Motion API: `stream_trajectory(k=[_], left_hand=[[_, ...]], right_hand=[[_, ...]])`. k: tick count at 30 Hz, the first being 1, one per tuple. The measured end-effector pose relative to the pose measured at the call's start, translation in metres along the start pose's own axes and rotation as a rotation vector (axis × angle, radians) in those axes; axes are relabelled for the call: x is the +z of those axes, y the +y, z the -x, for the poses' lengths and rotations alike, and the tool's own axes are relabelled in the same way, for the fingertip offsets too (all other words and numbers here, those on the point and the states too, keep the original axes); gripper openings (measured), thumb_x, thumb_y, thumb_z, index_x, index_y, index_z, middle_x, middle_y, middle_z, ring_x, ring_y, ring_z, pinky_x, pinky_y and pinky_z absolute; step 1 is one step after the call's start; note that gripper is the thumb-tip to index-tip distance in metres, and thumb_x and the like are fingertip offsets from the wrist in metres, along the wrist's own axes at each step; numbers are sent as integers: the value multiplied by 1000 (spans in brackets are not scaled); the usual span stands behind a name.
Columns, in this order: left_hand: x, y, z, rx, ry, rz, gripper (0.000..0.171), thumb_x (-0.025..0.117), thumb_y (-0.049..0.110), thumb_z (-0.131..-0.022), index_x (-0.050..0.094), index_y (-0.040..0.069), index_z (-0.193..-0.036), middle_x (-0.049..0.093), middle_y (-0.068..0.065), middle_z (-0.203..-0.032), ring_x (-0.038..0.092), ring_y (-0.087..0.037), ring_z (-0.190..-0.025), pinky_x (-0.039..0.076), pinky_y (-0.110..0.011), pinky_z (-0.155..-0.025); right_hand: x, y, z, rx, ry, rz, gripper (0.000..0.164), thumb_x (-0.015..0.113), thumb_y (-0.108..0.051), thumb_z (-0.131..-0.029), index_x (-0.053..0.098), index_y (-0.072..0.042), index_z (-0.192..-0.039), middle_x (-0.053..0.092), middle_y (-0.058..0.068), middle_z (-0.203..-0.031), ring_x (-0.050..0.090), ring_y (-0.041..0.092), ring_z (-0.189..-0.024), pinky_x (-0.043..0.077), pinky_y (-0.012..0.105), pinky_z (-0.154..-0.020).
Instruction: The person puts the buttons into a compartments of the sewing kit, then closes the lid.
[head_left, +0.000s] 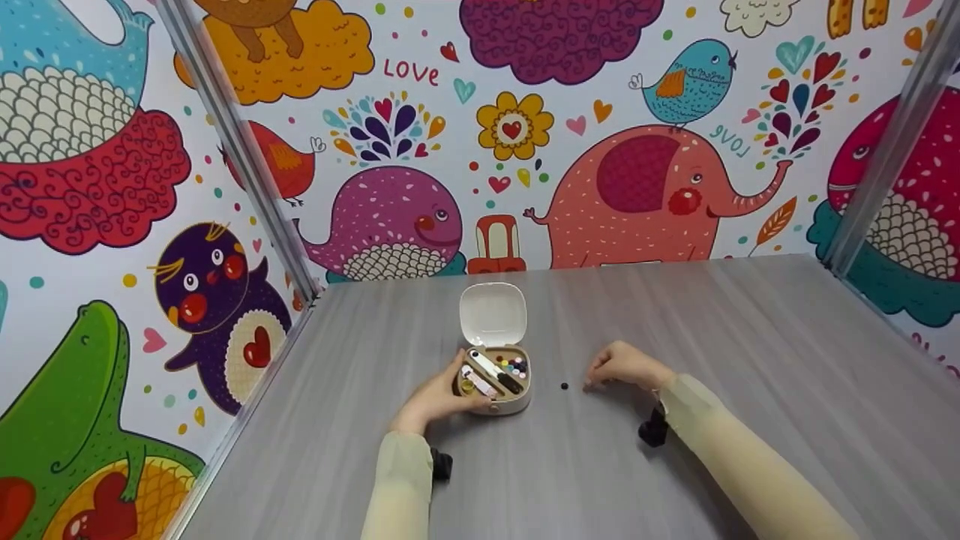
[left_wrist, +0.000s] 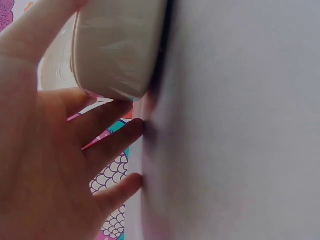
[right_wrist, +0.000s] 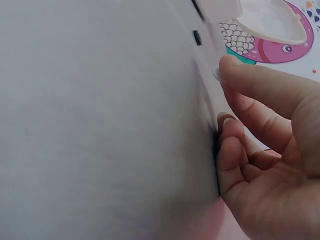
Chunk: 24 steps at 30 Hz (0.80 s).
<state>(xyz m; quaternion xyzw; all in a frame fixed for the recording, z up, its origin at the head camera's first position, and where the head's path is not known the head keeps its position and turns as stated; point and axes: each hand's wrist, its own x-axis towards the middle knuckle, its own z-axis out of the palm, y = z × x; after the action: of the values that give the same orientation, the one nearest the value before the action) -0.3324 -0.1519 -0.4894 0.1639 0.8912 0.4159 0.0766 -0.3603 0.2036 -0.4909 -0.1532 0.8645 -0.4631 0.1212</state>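
A small cream box (head_left: 510,406) with a raised white lid (head_left: 493,313) stands on the table. My left hand (head_left: 435,396) grips it from the left, thumb along the front and fingers round the far side; the left wrist view shows the box's curved side (left_wrist: 117,50) against the fingers. Inside are a black-and-white slim tool (head_left: 496,372), a pale pink piece (head_left: 480,382), a gold round piece (head_left: 467,386) and several small coloured pieces (head_left: 513,366). A tiny black piece (head_left: 564,386) lies right of the box. Beside it my right hand (head_left: 626,365) rests low, fingers loosely curled, thumb apart, holding nothing visible.
The grey wood-grain table (head_left: 600,465) runs back to a wall (head_left: 517,187) with cartoon animals. Another printed panel (head_left: 97,277) stands on the left, and metal posts (head_left: 240,150) mark the corners. A black wrist device (head_left: 653,428) sits under the right wrist.
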Motion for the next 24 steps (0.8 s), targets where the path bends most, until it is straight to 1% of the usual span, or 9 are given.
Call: stream_trajectory(k=[4,10,13,17,21,24], left_hand=[[0,0,0,-5,6,-3,113,82,48,-72,17,7,-155,27,-20,-154,34,-41,-135,32,-51,-108],[0,-2,1,-9,6,-5,113,82,49,-72,17,7,-155,27,-20,-154,34,-41,-135,32,-52,-107],[0,-2,0,-6,0,2,114,82,49,-72,17,7,-155,27,-20,-155,33,-41,-136,31,-52,-108],[0,-1,0,0,-5,2,113,82,48,-72,16,7,-155,26,-21,-154,33,-41,-136,31,-52,-108],[-1,-1,0,3,-8,-2,112,81,47,-73,16,6,-155,25,-21,-155,32,-41,-136,30,-51,-109],[-1,0,0,3,-11,-4,112,81,46,-73,16,6,-155,24,-21,-155,32,-42,-136,29,-52,-109]], right_hand=[[-6,-2,-1,-1,-21,-15,13,73,-8,-82,74,4,-76,64,4,-64,49,11,-57,42,25,-54],[-14,-6,-5,2,-20,-34,18,72,-11,-85,75,6,-82,69,12,-71,55,13,-60,46,27,-57],[-19,-10,-6,6,-13,-59,20,72,-10,-86,73,10,-85,67,10,-70,52,14,-61,45,30,-59],[-27,-18,-7,29,12,-77,24,72,-11,-86,72,13,-89,61,3,-68,47,14,-62,42,32,-61],[-32,-26,-9,50,27,-59,28,72,-16,-87,72,11,-92,64,4,-73,50,17,-69,46,36,-68],[-36,-30,-10,45,27,-49,27,72,-17,-88,72,10,-93,68,6,-79,53,20,-74,48,39,-73]])
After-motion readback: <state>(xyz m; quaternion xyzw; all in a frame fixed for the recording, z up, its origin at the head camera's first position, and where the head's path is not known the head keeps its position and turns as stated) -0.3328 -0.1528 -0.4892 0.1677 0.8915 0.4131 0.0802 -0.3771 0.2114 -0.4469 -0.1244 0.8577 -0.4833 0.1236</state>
